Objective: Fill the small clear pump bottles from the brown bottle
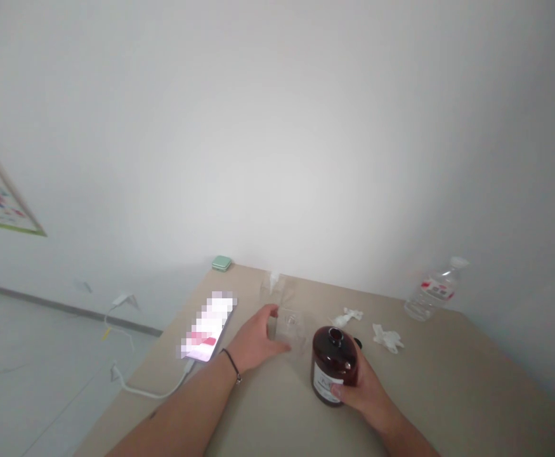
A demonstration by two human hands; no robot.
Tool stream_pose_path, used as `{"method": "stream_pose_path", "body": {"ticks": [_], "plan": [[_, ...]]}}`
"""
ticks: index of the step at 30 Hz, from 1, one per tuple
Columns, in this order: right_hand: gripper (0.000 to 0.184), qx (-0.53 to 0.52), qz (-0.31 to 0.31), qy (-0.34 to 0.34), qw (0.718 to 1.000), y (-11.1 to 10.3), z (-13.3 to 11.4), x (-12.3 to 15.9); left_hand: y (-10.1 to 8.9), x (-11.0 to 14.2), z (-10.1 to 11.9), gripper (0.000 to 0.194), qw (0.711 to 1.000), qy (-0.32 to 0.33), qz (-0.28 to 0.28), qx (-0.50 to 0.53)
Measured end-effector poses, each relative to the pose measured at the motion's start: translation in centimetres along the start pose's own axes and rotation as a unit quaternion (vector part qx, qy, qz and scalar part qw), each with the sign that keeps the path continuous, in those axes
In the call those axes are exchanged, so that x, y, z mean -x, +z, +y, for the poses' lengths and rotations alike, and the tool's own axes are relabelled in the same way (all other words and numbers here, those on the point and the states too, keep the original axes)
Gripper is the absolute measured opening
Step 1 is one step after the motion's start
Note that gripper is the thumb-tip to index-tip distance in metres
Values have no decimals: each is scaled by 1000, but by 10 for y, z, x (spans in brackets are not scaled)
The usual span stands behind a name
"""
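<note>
Right hand gripping brown bottle, left hand half open beside clear cup

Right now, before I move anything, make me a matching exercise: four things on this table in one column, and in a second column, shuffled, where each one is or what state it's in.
Things:
1. Brown glass bottle
2. Clear glass
3. Smartphone
4. Plastic water bottle

Places or states:
A. Connected to a white charging cable
B. At the far right of the tabletop
C. At the fingertips of the left hand
D. Gripped in the right hand

Pairs: 1-D, 2-C, 3-A, 4-B
</note>
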State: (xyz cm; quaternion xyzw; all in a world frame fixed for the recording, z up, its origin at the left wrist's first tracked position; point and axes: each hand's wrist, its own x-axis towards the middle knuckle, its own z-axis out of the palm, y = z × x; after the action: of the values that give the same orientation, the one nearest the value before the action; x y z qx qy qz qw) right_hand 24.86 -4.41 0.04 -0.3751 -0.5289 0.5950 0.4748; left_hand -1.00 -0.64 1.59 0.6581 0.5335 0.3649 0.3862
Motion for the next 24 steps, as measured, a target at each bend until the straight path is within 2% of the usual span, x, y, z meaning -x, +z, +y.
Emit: {"method": "stream_pose_path", "body": {"ticks": [6,12,18,24], "plan": [[92,38,-20,-18,999,-21,-7,1,0,11,7,73,997,34,-51,-39],[87,120,-2,-59,991,-18,-13,0,1,16,9,75,994,36,-86,-49],[86,112,21,-66,991,-12,-9,-4,0,16,8,73,995,46,-82,-44],[86,143,54,-76,985,-22,-2,-6,0,14,4,81,995,61,-77,-28]]}}
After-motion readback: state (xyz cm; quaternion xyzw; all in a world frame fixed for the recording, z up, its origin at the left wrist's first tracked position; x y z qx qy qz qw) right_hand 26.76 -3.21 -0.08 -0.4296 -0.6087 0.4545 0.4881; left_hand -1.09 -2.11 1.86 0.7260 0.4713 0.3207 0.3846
